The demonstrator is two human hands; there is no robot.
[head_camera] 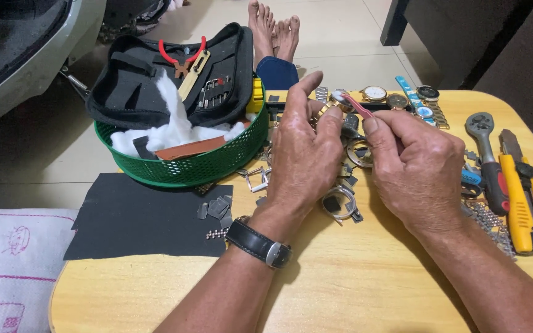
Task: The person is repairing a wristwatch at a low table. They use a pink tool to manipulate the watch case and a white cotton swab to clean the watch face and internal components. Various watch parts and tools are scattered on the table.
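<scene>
Both forearms reach over the wooden table point(340, 290). Left hand point(303, 160) grasps a gold watch point(331, 106); right hand point(417, 169), just beside it, pinches a pink brush point(358, 106) touching the watch.

I see a small gold-toned watch piece point(331, 106) pinched at my left hand's point(303, 154) fingertips, mostly hidden behind them. A slim pink brush point(358, 106) in my right hand point(411, 169) slants toward ten o'clock, its pale head touching that piece at its one o'clock side.
</scene>
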